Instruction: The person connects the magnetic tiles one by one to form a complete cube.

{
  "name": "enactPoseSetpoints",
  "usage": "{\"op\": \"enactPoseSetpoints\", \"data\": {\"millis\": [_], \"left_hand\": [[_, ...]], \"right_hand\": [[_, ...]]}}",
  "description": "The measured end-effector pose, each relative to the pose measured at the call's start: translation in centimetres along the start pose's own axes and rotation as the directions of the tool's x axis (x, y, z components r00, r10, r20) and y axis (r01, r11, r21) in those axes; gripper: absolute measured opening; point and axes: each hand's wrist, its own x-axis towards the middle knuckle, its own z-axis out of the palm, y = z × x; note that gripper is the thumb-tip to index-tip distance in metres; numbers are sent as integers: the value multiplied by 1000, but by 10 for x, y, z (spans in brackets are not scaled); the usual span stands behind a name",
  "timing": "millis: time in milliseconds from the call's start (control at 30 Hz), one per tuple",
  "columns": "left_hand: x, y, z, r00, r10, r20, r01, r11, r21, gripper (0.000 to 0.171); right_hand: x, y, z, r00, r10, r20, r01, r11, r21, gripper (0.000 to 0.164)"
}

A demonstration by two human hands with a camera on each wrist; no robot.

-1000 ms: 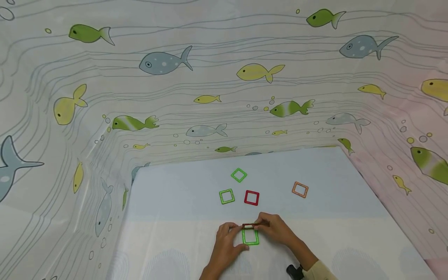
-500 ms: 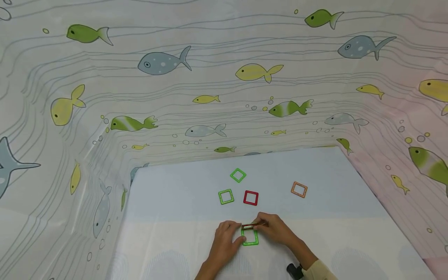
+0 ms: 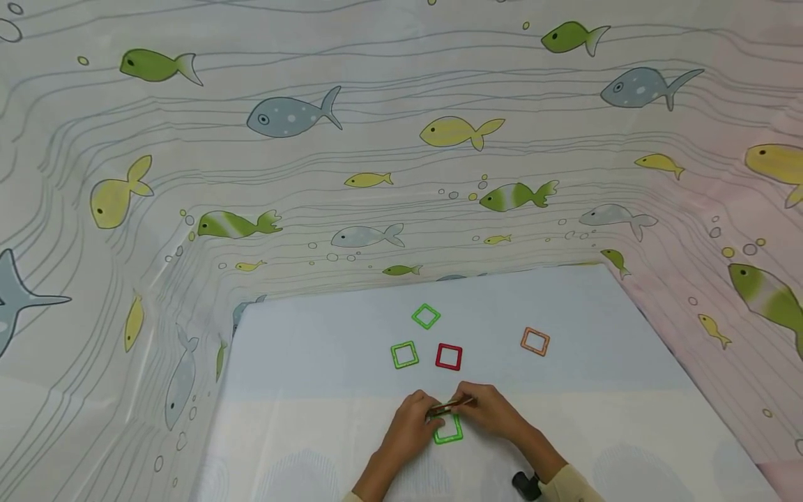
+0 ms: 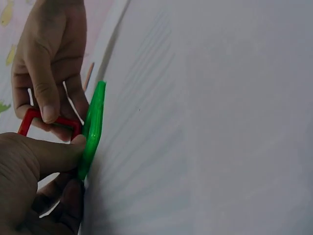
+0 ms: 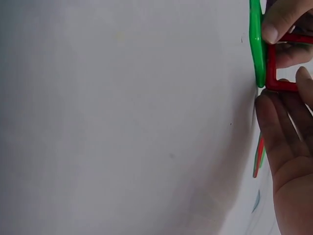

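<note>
A green square frame tile [image 3: 448, 440] lies on the table in front of me in the head view. At its far edge a red square frame tile [image 3: 442, 408] stands upright, seen nearly edge-on from above. My left hand [image 3: 410, 427] pinches the red tile's left end, its thumb reaching over the green tile. From the other side my right hand [image 3: 492, 411] pinches the red tile between thumb and fingers. In the right wrist view the red tile [image 5: 281, 85] meets the green tile [image 5: 257, 44] along one side, and the left thumb presses close to that joint.
Beyond my hands lie two more green frame tiles [image 3: 426, 316], a red frame tile [image 3: 448, 357] and, farther right, an orange frame tile [image 3: 535, 341]. A white cloth covers the table [image 3: 301, 355]. Fish-patterned sheeting [image 3: 376, 209] rises behind and at both sides.
My left hand has shifted inward and its thumb has moved from the green tile's near corner up to the red tile. The red tile has turned slightly; the right hand stays nearly in place.
</note>
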Motion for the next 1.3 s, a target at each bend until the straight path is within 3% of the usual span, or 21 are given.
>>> {"op": "enactPoseSetpoints", "data": {"millis": [133,367,567,900,1300], "left_hand": [[1,-1,4,999,26,-43,-24,999,34,13],[0,-1,10,996,-2,-92,5,999,34,12],[-3,2,13,989,0,-149,6,999,40,14],[-4,6,13,984,-78,-161,81,997,8,11],[-2,8,18,968,-175,-179,161,983,-89,14]], "right_hand": [[1,-1,1,1000,2,-8,-2,1000,-20,8],[1,2,-1,999,-36,11,37,998,-57,11],[1,2,-14,997,-77,13,78,986,-148,16],[18,6,-27,996,65,-66,-79,965,-250,11],[46,7,-29,964,163,-212,-197,968,-153,14]]}}
